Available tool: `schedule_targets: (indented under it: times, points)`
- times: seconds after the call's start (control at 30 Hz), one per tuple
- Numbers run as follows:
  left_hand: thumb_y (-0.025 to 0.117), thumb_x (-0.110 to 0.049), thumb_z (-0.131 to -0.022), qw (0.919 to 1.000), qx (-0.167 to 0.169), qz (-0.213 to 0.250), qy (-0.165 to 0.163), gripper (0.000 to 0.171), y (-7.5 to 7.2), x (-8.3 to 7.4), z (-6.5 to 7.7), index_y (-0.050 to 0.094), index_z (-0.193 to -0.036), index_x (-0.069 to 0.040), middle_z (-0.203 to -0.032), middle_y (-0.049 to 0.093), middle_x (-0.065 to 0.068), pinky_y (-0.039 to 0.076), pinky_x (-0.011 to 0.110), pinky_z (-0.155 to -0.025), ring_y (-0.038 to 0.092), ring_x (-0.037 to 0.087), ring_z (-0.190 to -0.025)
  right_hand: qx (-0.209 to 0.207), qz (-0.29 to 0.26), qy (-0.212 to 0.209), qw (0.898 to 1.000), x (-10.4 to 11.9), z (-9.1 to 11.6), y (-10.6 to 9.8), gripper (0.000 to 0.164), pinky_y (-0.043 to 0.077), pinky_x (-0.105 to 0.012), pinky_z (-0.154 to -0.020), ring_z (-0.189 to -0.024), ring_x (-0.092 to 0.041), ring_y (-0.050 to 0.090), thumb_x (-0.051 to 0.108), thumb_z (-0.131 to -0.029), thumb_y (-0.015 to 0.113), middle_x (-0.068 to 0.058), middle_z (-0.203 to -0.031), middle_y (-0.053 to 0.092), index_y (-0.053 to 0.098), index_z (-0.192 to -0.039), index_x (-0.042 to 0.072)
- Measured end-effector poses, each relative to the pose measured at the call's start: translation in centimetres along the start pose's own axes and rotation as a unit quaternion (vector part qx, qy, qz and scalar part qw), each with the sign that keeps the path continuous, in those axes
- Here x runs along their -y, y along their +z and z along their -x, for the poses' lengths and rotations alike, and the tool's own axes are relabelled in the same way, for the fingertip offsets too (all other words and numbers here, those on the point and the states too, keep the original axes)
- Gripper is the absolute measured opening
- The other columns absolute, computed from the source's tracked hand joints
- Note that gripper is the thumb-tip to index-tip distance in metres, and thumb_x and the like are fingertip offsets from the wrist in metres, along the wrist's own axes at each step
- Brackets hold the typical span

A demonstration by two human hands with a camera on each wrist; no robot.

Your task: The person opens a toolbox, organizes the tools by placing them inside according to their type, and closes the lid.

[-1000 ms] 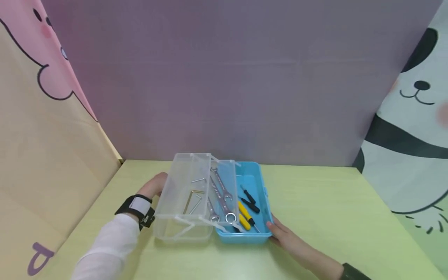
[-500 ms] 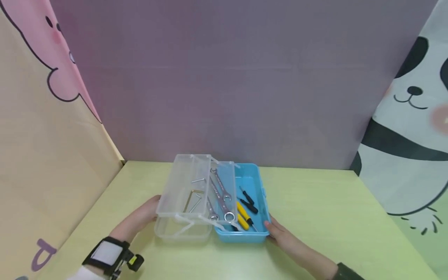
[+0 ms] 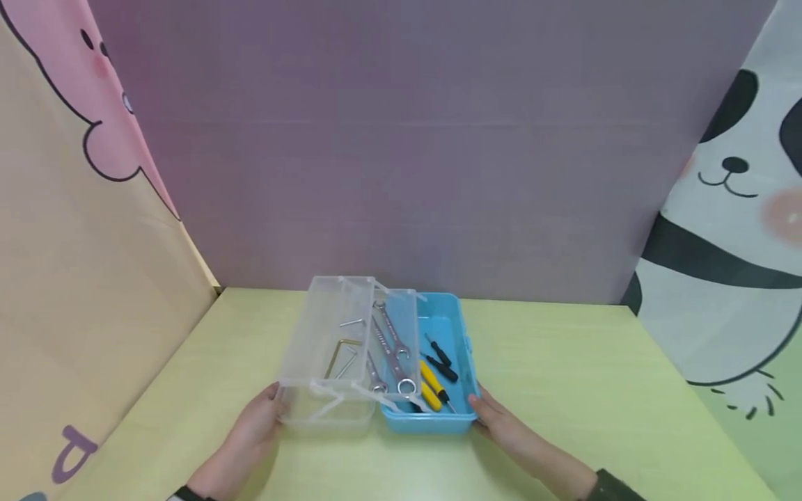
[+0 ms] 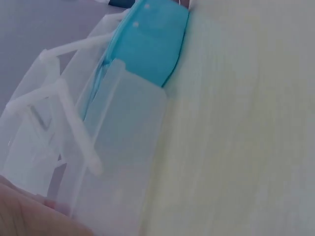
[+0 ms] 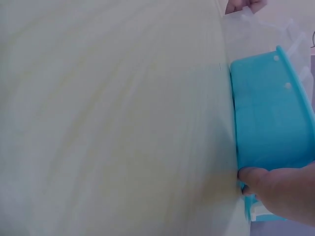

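An opened toolbox stands on the table, with a blue base [image 3: 443, 306] and clear lid and tray parts [image 3: 326, 299] folded out to the left. My left hand [image 3: 253, 421] grips the front left corner of the clear part, its thumb near the front. At the front right corner of the base my right hand [image 3: 501, 417] holds on, thumb against the blue wall; its other fingers are partly hidden. Wrenches [image 3: 391, 351] and hex keys [image 3: 341, 342] show through or in the clear parts. Yellow-handled screwdrivers [image 3: 434, 383] and small black screwdrivers [image 3: 446, 369] lie in the base.
The pale yellow-green table [image 3: 564, 362] extends around the toolbox. A grey-purple cloth wall [image 3: 401, 139] rises just behind it. Side panels carry a printed panda [image 3: 727, 229] on the right and a pink figure [image 3: 106, 90] on the left.
My left hand has come forward along the toolbox's left side, from partly behind the clear part to its front corner. The right hand stays at the base's front right corner.
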State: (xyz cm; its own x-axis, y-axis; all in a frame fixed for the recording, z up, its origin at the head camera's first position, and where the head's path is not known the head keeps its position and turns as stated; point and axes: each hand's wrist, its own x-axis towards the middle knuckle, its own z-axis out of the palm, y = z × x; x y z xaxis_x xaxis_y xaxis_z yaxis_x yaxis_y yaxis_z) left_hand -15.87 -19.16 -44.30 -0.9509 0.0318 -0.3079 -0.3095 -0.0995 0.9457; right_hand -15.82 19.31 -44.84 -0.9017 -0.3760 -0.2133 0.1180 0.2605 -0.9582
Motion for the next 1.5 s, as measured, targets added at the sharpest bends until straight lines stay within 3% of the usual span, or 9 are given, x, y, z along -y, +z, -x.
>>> schedule_targets:
  times: [0.1, 0.23, 0.67, 0.87, 1.13, 1.3, 1.43, 1.5]
  points:
    - [0.029, 0.016, -0.081, 0.9995, -0.004, 0.026, 0.016, 0.07, 0.3, 0.5, 0.1, -0.006, -0.142, 0.014, -0.151, -0.008, 0.032, -0.004, 0.055, -0.114, -0.006, 0.048, -0.138, -0.003, -0.003, 0.001, 1.0, 0.1, -0.1, 0.1, 0.062, 0.021, -0.052, -0.11, -0.14, -0.041, 0.01, 0.035, -0.104, 0.028, -0.023, -0.155, -0.004, 0.001, -0.15, 0.004]
    - [0.026, 0.017, -0.083, 0.9983, -0.009, 0.05, 0.027, 0.068, 0.6, 0.7, 0.1, -0.009, -0.142, 0.014, -0.151, -0.012, 0.03, -0.008, 0.053, -0.113, -0.01, 0.048, -0.138, -0.005, -0.003, 0.005, 1.0, 0.0, -0.2, 0.1, 0.062, 0.021, -0.052, -0.109, -0.14, -0.041, 0.011, 0.036, -0.104, 0.028, -0.022, -0.155, -0.004, 0.002, -0.151, 0.005]
    - [0.023, 0.016, -0.085, 0.9947, -0.012, 0.1, 0.02, 0.069, 0.8, -0.1, 0.6, -0.017, -0.14, 0.01, -0.15, -0.023, 0.024, -0.012, 0.048, -0.111, -0.019, 0.043, -0.137, -0.007, -0.008, 0.009, 1.0, 0.1, -0.2, 0.2, 0.065, 0.022, -0.051, -0.11, -0.14, -0.04, 0.011, 0.038, -0.103, 0.029, -0.023, -0.155, -0.002, 0.002, -0.15, 0.002]
    - [0.023, 0.013, -0.087, 0.9978, -0.011, 0.059, 0.028, 0.065, 0.5, -0.7, 1.0, -0.01, -0.143, 0.009, -0.152, -0.018, 0.024, -0.011, 0.051, -0.112, -0.016, 0.044, -0.138, 0.003, -0.012, -0.002, 1.0, 0.0, -0.2, 0.1, 0.062, 0.022, -0.05, -0.109, -0.14, -0.04, 0.01, 0.035, -0.104, 0.028, -0.023, -0.155, -0.004, 0.001, -0.15, 0.004]
    - [0.033, 0.006, -0.088, 0.9955, -0.02, -0.072, 0.057, 0.067, 0.8, -3.3, 2.3, 0.005, -0.148, 0.001, -0.156, -0.002, 0.016, -0.011, 0.059, -0.11, -0.013, 0.039, -0.141, -0.002, -0.006, 0.007, 1.0, 0.1, -0.1, 0.2, 0.064, 0.023, -0.051, -0.109, -0.139, -0.041, 0.01, 0.037, -0.103, 0.028, -0.024, -0.155, -0.005, 0.001, -0.15, 0.003]
    - [0.041, -0.003, -0.089, 0.9786, -0.057, -0.173, 0.097, 0.067, 1.8, -5.4, 3.2, 0.017, -0.151, -0.013, -0.157, 0.013, 0.008, 0.005, 0.064, -0.111, 0.003, 0.037, -0.143, -0.001, -0.001, 0.01, 1.0, 0.1, -0.1, 0.2, 0.063, 0.023, -0.052, -0.108, -0.14, -0.041, 0.011, 0.038, -0.103, 0.027, -0.023, -0.155, -0.004, 0.001, -0.15, 0.004]
    - [0.044, -0.011, -0.093, 0.9507, -0.086, -0.258, 0.149, 0.06, 3.1, -6.7, 3.6, 0.024, -0.149, -0.015, -0.156, 0.017, 0.007, 0.017, 0.058, -0.112, 0.015, 0.036, -0.142, 0.007, 0.0, 0.008, 1.0, 0.0, -0.2, -0.1, 0.063, 0.024, -0.052, -0.108, -0.14, -0.041, 0.01, 0.039, -0.103, 0.027, -0.022, -0.155, -0.003, 0.002, -0.151, 0.006]
    - [0.046, -0.013, -0.095, 0.9321, -0.092, -0.294, 0.191, 0.057, 3.7, -7.1, 3.6, 0.026, -0.148, -0.012, -0.155, 0.019, 0.01, 0.02, 0.055, -0.113, 0.018, 0.035, -0.142, 0.013, 0.0, 0.001, 1.0, 0.0, -0.2, -0.2, 0.062, 0.023, -0.051, -0.108, -0.14, -0.039, 0.01, 0.038, -0.104, 0.027, -0.021, -0.156, -0.003, 0.001, -0.151, 0.006]
